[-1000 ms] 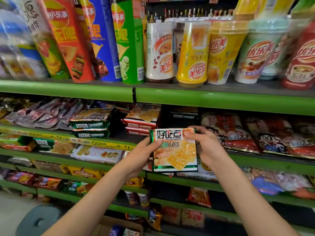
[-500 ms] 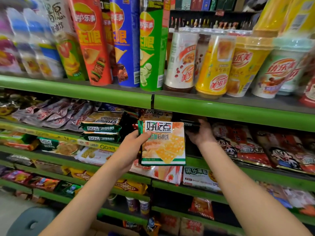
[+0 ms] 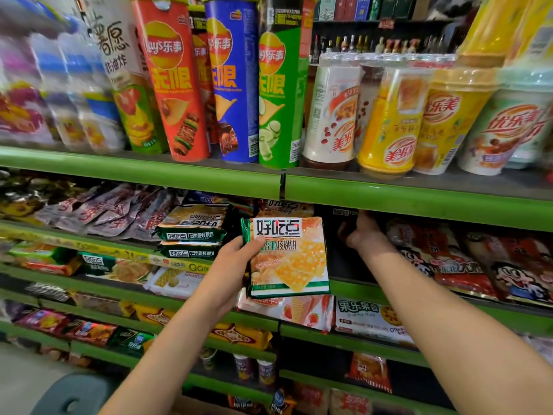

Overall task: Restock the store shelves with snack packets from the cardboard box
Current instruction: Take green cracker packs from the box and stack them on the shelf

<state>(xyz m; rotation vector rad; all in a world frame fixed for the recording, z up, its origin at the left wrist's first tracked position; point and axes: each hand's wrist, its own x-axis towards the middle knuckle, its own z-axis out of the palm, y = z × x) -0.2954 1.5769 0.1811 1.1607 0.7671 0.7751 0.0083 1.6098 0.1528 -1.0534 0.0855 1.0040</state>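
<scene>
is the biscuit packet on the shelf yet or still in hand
In hand: the left hand grips the biscuit packet upright before the shelf.

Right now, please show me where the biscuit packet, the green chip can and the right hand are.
biscuit packet (image 3: pixel 288 259): head view, middle of its front.
green chip can (image 3: pixel 279 94): head view, middle of its label.
right hand (image 3: pixel 360 232): head view, back of the hand.

Behind the biscuit packet (image 3: pixel 288 256) we grip in our left hand (image 3: pixel 230 265), we see a dark gap on the second shelf (image 3: pixel 419 205). Our right hand (image 3: pixel 360 232) reaches into it. Left of our grip, stacked green packets (image 3: pixel 191 232) block the way; right of the gap, red cartoon packets (image 3: pixel 466 262) crowd the shelf. The green shelf lip above keeps the opening low.
</scene>
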